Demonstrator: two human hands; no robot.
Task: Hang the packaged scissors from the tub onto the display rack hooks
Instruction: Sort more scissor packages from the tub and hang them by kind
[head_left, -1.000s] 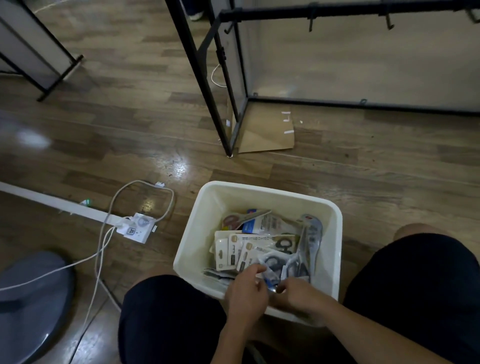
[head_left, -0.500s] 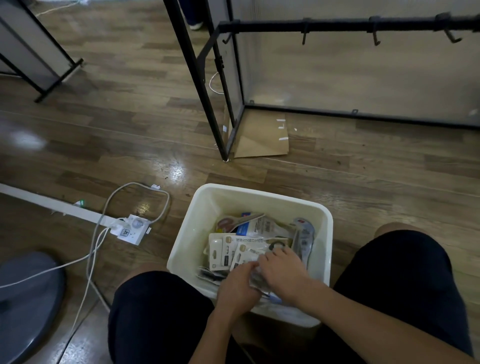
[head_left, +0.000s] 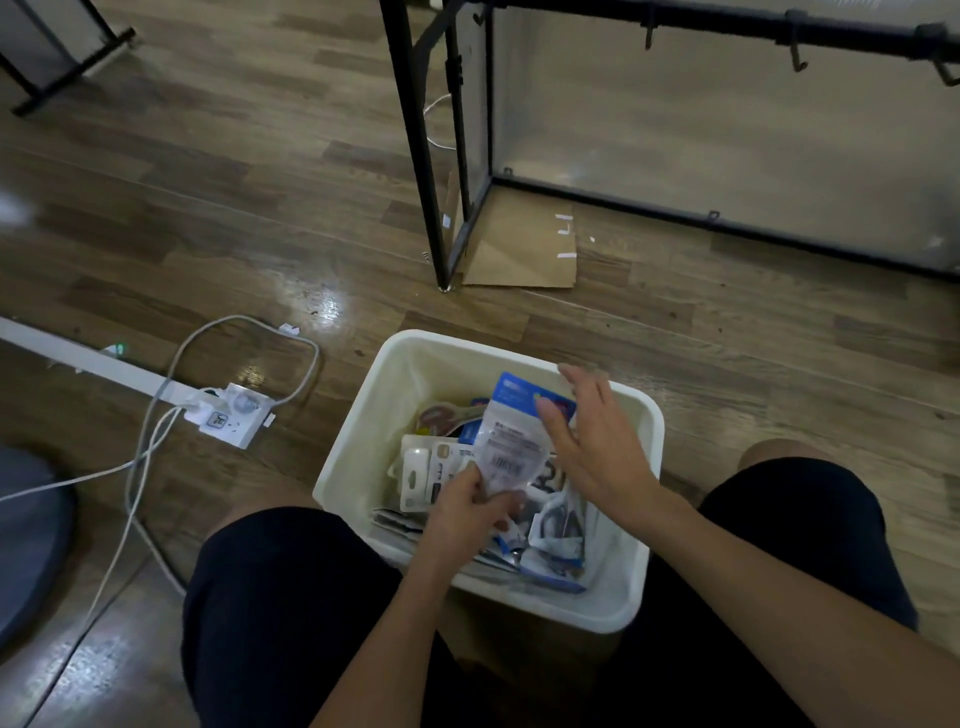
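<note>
Wood-plank floor carries the tub (head_left: 363, 441), where the left hand (head_left: 462, 512) pinches a light, slippery scissors pack (head_left: 511, 441) by its bottom edge and the right hand (head_left: 597, 452) lies spread against it; the stiffer blue header looks the better hold

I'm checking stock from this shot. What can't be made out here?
- Scissors inside the blue-topped clear packet gripped by the left hand: only its printed back shows in the head view.
- Packets low in the white plastic tub: covered by both hands; the right hand is blurred.
- Black display rack rail: cut off by the top and right edges.
</note>
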